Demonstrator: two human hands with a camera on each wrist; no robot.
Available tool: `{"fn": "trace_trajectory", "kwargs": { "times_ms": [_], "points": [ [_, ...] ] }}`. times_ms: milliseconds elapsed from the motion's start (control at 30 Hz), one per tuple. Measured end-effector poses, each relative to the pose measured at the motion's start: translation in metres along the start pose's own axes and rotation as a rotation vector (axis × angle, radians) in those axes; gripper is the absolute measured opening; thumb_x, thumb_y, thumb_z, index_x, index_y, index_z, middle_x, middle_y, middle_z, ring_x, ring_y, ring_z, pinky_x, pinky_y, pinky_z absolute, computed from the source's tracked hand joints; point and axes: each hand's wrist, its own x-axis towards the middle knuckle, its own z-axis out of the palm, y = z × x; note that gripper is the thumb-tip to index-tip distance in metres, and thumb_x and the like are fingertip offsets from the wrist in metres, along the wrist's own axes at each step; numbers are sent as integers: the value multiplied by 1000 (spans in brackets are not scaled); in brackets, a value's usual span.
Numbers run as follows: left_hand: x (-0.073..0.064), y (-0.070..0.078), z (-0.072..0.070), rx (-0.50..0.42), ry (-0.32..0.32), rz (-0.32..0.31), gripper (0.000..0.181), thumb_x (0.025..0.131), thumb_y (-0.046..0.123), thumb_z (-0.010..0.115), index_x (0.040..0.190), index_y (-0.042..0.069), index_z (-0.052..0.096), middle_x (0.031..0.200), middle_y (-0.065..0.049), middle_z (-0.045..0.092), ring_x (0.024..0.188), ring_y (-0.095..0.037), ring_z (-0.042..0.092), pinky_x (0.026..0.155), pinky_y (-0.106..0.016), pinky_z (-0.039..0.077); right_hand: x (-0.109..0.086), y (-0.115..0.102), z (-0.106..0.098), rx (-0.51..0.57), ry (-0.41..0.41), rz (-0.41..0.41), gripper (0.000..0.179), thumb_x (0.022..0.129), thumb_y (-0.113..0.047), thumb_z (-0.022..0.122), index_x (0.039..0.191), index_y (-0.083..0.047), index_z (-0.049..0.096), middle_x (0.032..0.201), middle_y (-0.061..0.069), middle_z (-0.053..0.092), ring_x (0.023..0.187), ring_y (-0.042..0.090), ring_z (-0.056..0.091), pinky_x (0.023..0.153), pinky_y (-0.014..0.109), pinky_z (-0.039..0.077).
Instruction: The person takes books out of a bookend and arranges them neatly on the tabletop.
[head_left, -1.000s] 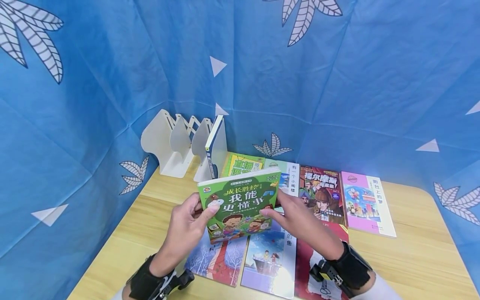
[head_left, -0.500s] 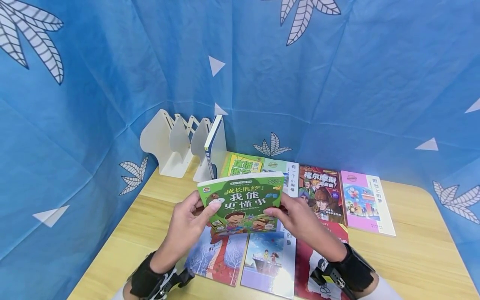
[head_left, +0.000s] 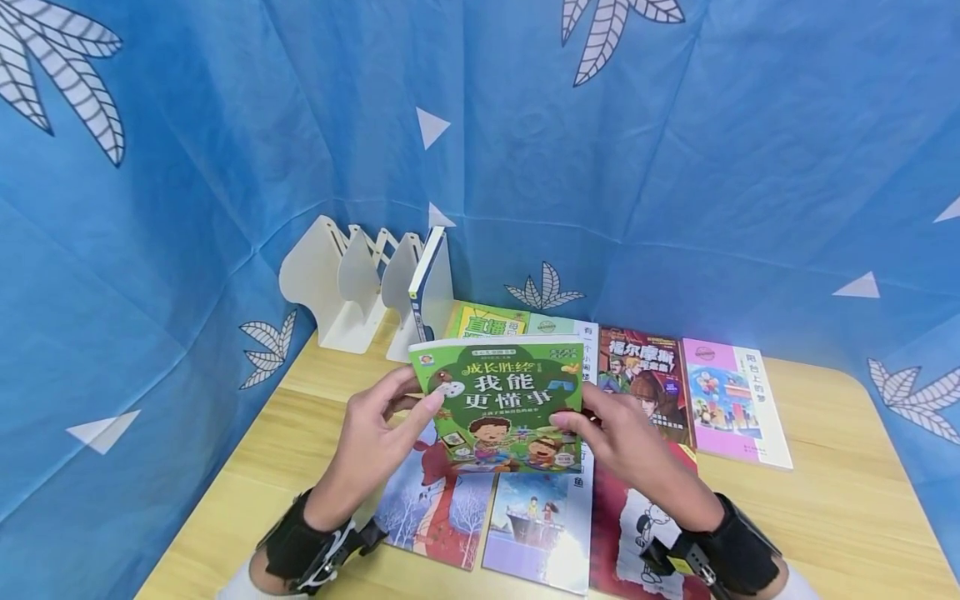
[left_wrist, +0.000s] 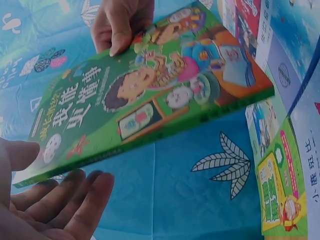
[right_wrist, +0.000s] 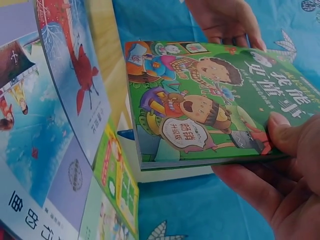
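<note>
Between my two hands, above the table, is a green picture book [head_left: 517,387] with cartoon children and white Chinese lettering on its cover. My left hand [head_left: 378,437] grips its left side, thumb on the cover and fingers behind. At the opposite side my right hand [head_left: 633,437] pinches it the same way. The left wrist view shows the closed book's spine edge [left_wrist: 165,137] and my left fingers spread underneath. From the right wrist, the cover [right_wrist: 210,95] appears with my right thumb pressing on it. Partly covered beneath lie a deer book [head_left: 442,508] and a ship-picture book [head_left: 536,529].
A white expanding bookend rack [head_left: 360,292] stands at the back left, with one upright book [head_left: 423,283] in its rightmost part. More books lie flat: a detective book [head_left: 648,387], a pink book [head_left: 735,404], a red book [head_left: 615,517] and a yellow-green book [head_left: 487,318]. Blue curtain [head_left: 540,150] surrounds the table.
The green book has shifted a little to the right in both hands, and its tilted top edge is now nearly level. The rack and the lying books stay in place.
</note>
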Motion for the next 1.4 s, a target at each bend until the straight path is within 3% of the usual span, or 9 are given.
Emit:
{"fn": "trace_trajectory", "kwargs": {
  "times_ms": [300, 500, 833, 1000, 1033, 1100, 1233, 1300, 1400],
  "points": [
    [7, -12, -3, 71, 79, 114, 38, 106, 5, 55, 144, 3, 58, 135, -17, 70, 114, -12, 70, 103, -13, 52, -6, 2, -10, -27, -17, 74, 37, 95, -15, 73, 77, -16, 40, 65, -15, 24, 56, -8, 20, 53, 14, 24],
    [16, -20, -3, 93, 163, 127, 43, 103, 3, 61, 145, 5, 58, 144, -15, 65, 129, -25, 63, 104, -11, 50, -14, 2, -21, -35, 4, 112, 26, 95, -13, 73, 80, -20, 52, 62, -16, 35, 54, -8, 29, 50, 16, 32],
    [28, -36, -4, 74, 188, 9, 54, 103, 13, 64, 154, 8, 47, 158, -9, 52, 143, -26, 52, 107, -13, 49, -35, 8, -38, -76, -4, 275, 5, 98, -17, 72, 102, -16, 71, 67, -15, 57, 53, -5, 41, 53, 19, 40],
    [33, -45, -4, 76, 171, -46, 55, 105, 20, 62, 156, 9, 44, 160, -10, 48, 145, -27, 50, 110, -21, 48, -45, 12, -44, -109, 35, 287, 12, 94, -13, 75, 90, -19, 65, 62, -15, 47, 53, -5, 36, 50, 20, 35],
    [34, -47, -5, 77, 169, -60, 56, 105, 21, 63, 156, 9, 43, 161, -9, 48, 145, -27, 50, 110, -24, 49, -47, 12, -46, -105, 44, 291, 14, 94, -13, 76, 88, -19, 65, 61, -15, 45, 53, -4, 36, 58, 23, 46],
    [36, -51, -5, 72, 166, -86, 57, 105, 23, 63, 156, 9, 43, 161, -9, 48, 145, -26, 50, 112, -31, 49, -51, 13, -49, -108, 56, 292, 17, 93, -12, 76, 85, -20, 63, 60, -15, 42, 53, -4, 34, 57, 23, 45],
    [41, -57, -6, 48, 159, -130, 59, 105, 27, 62, 158, 10, 40, 161, -10, 47, 147, -26, 48, 117, -45, 46, -60, 17, -56, -116, 60, 309, 14, 94, -11, 75, 87, -19, 66, 60, -16, 46, 52, -4, 37, 57, 23, 47],
    [44, -61, -6, 38, 154, -139, 61, 106, 29, 61, 159, 10, 38, 161, -13, 46, 148, -27, 47, 119, -49, 44, -65, 19, -61, -135, 70, 310, 18, 94, -10, 75, 84, -19, 63, 59, -16, 44, 52, -5, 36, 47, 19, 35],
    [49, -65, -6, 28, 152, -157, 64, 106, 33, 60, 160, 10, 36, 162, -15, 44, 149, -29, 46, 118, -48, 45, -73, 22, -69, -141, 65, 349, 23, 95, -11, 74, 80, -20, 60, 60, -16, 48, 52, -5, 45, 48, 18, 42]
  ]
}}
